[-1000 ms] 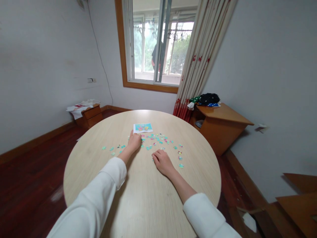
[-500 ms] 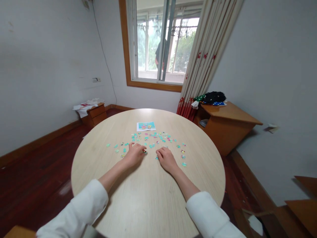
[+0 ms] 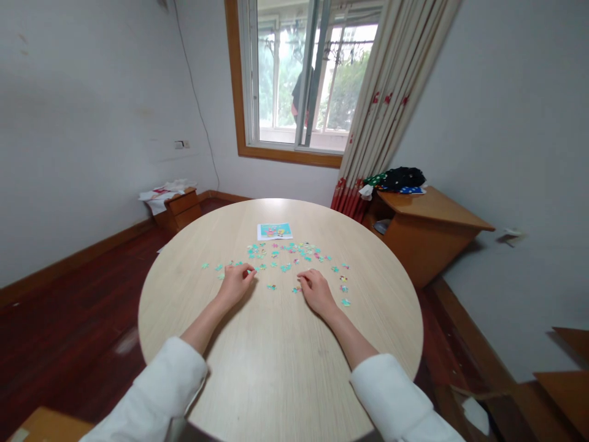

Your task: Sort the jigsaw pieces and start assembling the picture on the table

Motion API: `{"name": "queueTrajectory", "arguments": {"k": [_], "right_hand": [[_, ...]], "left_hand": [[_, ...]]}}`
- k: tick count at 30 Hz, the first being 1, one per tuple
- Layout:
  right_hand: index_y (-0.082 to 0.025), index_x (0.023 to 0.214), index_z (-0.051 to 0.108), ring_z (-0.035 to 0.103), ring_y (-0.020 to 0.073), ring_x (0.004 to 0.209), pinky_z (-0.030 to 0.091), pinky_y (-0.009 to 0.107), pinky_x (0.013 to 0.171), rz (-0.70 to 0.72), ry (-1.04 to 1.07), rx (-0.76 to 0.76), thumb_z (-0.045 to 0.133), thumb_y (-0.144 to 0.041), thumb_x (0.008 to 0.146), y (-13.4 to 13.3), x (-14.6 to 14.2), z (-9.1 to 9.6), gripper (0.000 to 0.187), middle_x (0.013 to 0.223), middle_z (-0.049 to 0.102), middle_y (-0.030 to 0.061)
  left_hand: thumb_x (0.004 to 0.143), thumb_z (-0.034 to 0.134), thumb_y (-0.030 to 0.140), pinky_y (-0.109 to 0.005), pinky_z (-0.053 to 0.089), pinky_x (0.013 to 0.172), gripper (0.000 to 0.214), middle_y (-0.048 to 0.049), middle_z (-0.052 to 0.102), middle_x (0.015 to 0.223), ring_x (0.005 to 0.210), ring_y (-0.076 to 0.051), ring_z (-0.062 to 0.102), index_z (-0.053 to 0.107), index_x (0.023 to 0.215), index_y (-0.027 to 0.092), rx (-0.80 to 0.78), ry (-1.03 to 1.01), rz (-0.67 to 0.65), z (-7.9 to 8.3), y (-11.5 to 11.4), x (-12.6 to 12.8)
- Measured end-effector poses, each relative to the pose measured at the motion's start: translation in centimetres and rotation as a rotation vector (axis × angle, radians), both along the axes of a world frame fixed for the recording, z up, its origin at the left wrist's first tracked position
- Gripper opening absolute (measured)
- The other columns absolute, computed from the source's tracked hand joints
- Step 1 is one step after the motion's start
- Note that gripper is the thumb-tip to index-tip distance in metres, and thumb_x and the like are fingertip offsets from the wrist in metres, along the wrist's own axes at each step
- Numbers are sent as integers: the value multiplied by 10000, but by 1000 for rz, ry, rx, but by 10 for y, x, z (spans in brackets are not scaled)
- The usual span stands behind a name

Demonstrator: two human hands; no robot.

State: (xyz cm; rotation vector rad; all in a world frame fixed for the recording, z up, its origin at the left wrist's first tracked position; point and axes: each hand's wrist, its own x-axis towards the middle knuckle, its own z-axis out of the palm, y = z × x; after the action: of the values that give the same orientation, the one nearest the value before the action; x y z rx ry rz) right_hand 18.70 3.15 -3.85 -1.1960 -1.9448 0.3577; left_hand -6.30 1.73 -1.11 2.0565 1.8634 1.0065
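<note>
Jigsaw puzzle pieces, mostly teal with some pink and yellow, lie scattered over the round wooden table (image 3: 276,368). My left hand (image 3: 235,285) hovers at the left of them, its fingers loosely bent and apart, thumb and forefinger beside a teal puzzle piece. A separate puzzle piece (image 3: 272,287) rests between my two hands. My right hand (image 3: 317,293) is loosely curled with thumb and forefinger apart, close to another small teal piece (image 3: 295,290) on the tabletop. Beyond the pieces lies a picture card (image 3: 275,231) with a teal cartoon scene.
Several loose pieces (image 3: 345,288) lie to the right of my right hand. A wooden desk with clothes (image 3: 402,179) on it stands behind the table at right. A small cabinet (image 3: 184,209) with papers is at back left. Someone (image 3: 301,98) is visible beyond the window.
My left hand has moved left and away from the piece that now lies uncovered between the hands. My right hand has shifted slightly, its thumb and forefinger now more apart.
</note>
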Motion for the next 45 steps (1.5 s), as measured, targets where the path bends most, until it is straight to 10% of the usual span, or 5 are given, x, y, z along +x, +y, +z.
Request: {"name": "queueTrajectory", "arguments": {"k": [13, 34, 45], "right_hand": [[-179, 821, 650, 580, 194, 839, 455, 336, 788, -48, 22, 0, 440, -117, 813, -1, 1, 3, 219, 822, 648, 71], [-191, 786, 667, 565, 150, 794, 438, 262, 739, 169, -211, -67, 604, -210, 831, -23, -6, 15, 80, 792, 629, 28], [-134, 1438, 284, 317, 233, 1351, 118, 487, 1091, -120, -419, -23, 287, -152, 919, 15, -23, 11, 519, 1442, 419, 131]], "left_hand": [[859, 483, 270, -412, 371, 876, 255, -129, 616, 1062, 998, -272, 544, 622, 1060, 195, -48, 439, -182, 1, -58, 62], [779, 442, 95, -437, 343, 886, 317, -114, 626, 1025, 1009, -250, 529, 691, 955, 179, -69, 299, -211, 2, -50, 53], [815, 415, 128, -415, 327, 874, 279, -93, 639, 998, 969, -227, 550, 680, 883, 184, -37, 193, -127, -1, -39, 46]]}}
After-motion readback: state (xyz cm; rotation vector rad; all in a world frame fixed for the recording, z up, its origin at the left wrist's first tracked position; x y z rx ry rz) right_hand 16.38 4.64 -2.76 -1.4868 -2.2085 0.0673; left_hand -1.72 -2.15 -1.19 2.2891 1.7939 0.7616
